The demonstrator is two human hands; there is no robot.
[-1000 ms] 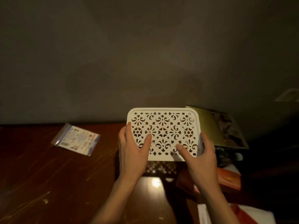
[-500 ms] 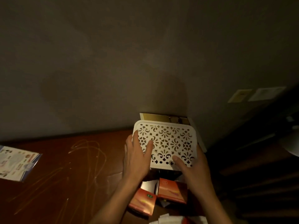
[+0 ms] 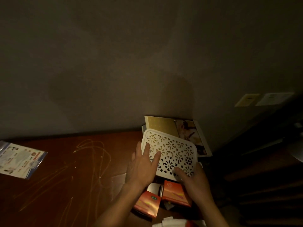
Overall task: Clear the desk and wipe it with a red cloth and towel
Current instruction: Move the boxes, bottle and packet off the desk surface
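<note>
A white openwork basket [image 3: 172,151] stands tilted at the desk's back right corner, in front of a gold-covered album [image 3: 162,124] leaning on the wall. My left hand [image 3: 143,166] lies flat against the basket's left edge, fingers straight and thumb on its patterned face. My right hand [image 3: 193,179] grips the basket's lower right corner, thumb on the front and fingers hidden behind. At the bottom edge lies a white folded item [image 3: 170,222] with a red patch [image 3: 188,224] beside it; I cannot tell what they are.
Two orange boxes [image 3: 147,203] [image 3: 173,192] lie on the desk below the basket. A clear bag of printed leaflets [image 3: 19,161] rests at the far left. The scratched dark wooden desk [image 3: 82,169] meets the wall behind. Paper notes [image 3: 247,99] hang on the right wall.
The basket has gone right and back toward the corner and now tilts against the album. Both hands stayed on it. The orange boxes came into sight under it.
</note>
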